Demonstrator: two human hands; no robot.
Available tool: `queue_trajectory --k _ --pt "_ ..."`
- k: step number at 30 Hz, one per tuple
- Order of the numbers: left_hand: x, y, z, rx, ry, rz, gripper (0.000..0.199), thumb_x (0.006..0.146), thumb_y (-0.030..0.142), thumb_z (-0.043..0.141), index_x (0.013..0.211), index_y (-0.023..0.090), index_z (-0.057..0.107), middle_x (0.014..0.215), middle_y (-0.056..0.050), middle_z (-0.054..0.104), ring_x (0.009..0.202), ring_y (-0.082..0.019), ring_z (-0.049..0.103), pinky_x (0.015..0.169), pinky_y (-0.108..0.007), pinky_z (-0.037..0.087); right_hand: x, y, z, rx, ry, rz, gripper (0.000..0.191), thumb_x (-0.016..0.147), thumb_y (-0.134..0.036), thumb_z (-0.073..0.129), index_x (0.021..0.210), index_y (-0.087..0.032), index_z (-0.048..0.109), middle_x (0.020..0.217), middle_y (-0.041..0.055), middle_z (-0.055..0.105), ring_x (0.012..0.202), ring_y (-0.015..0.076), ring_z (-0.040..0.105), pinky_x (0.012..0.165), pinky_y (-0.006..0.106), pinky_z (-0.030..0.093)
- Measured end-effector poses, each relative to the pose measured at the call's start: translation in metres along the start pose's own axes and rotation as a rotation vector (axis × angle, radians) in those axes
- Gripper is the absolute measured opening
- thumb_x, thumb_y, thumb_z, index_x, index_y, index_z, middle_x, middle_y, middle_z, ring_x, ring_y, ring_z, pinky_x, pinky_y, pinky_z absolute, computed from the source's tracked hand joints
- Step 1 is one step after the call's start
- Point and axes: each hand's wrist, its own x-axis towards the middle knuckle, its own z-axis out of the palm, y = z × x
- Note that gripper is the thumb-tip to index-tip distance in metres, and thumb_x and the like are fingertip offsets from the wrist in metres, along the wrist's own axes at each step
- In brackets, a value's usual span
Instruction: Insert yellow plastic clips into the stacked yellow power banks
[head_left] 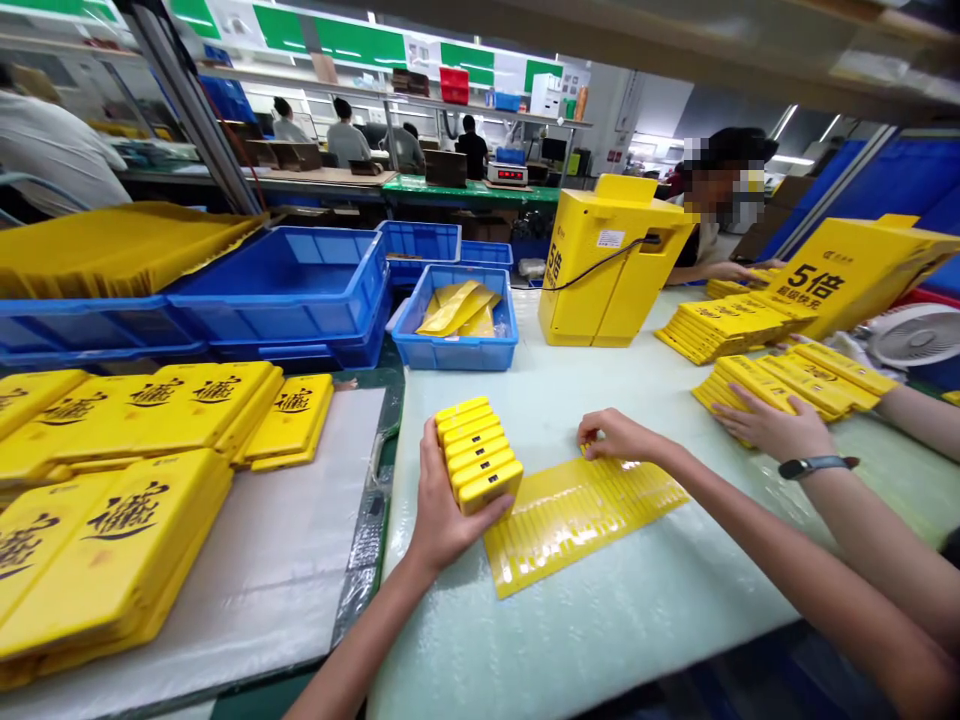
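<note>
A row of several yellow power banks (480, 455), ports facing up toward me, is held in my left hand (442, 500) above the pale green table. My right hand (615, 436) pinches at the upper edge of a yellow sheet of glossy strips (577, 520); a small yellow piece shows at its fingertips. The sheet lies flat on the table, its left end beside my left hand. My two hands are apart.
Stacks of yellow power banks (150, 510) cover the left side. Blue bins (457, 352) stand behind. A yellow box (615, 270) is at the back. At the right, another person's hand (784, 435) with a wristband touches more stacks (817, 380).
</note>
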Motion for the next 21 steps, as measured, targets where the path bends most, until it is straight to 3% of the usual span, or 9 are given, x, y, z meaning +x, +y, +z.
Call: queue_trajectory --k 3,6,11,15,19,21 --pt "-0.001 -0.001 0.000 0.003 -0.008 0.000 0.145 0.076 0.072 0.098 0.184 0.024 0.014 0.180 -0.025 0.043 0.169 -0.051 0.046 0.140 -0.072 0.036 -0.002 0.000 0.000 0.024 0.030 -0.030 0.008 0.074 -0.011 0.084 0.081 -0.014 0.082 0.086 0.0046 0.078 0.083 0.0153 0.069 0.082 0.023 0.051" --pt "-0.001 -0.001 0.000 0.011 -0.017 -0.001 0.146 0.076 0.072 0.097 0.184 0.023 0.012 0.180 -0.027 0.042 0.169 -0.051 0.045 0.140 -0.072 0.038 -0.012 -0.003 0.000 0.062 0.108 -0.090 0.004 0.079 -0.017 0.082 0.076 -0.016 0.081 0.087 0.0055 0.077 0.091 0.0164 0.069 0.095 0.026 0.053" --pt "-0.001 0.003 -0.002 0.030 -0.027 0.022 0.142 0.078 0.070 0.098 0.184 0.024 0.015 0.181 -0.026 0.041 0.170 -0.050 0.045 0.141 -0.071 0.036 -0.031 -0.003 -0.004 0.173 0.238 -0.126 0.025 0.089 -0.039 0.079 0.077 -0.018 0.083 0.089 0.0076 0.077 0.090 0.0174 0.070 0.098 0.032 0.058" --pt "-0.002 0.002 -0.001 0.018 -0.013 0.027 0.142 0.077 0.068 0.099 0.184 0.025 0.016 0.182 -0.025 0.039 0.171 -0.050 0.043 0.142 -0.069 0.034 -0.038 -0.007 -0.024 0.382 0.355 -0.105 0.047 0.073 -0.059 0.097 0.072 -0.015 0.082 0.084 0.0098 0.075 0.085 0.0174 0.069 0.086 0.031 0.059" --pt "-0.004 0.000 0.000 0.037 -0.040 0.044 0.145 0.079 0.071 0.097 0.184 0.022 0.010 0.182 -0.029 0.036 0.171 -0.051 0.041 0.141 -0.070 0.035 -0.039 -0.042 -0.039 0.613 0.459 -0.052 0.061 0.068 -0.066 0.103 0.077 -0.011 0.079 0.097 0.0110 0.075 0.076 0.0100 0.060 0.067 0.022 0.049" --pt "-0.004 0.001 0.001 0.041 -0.050 0.052 0.147 0.078 0.074 0.097 0.184 0.021 0.009 0.182 -0.030 0.035 0.171 -0.052 0.041 0.140 -0.070 0.037 -0.037 -0.075 -0.037 0.675 0.433 -0.013 0.063 0.070 -0.067 0.102 0.085 -0.011 0.079 0.085 0.0069 0.070 0.065 0.0055 0.051 0.061 0.020 0.042"
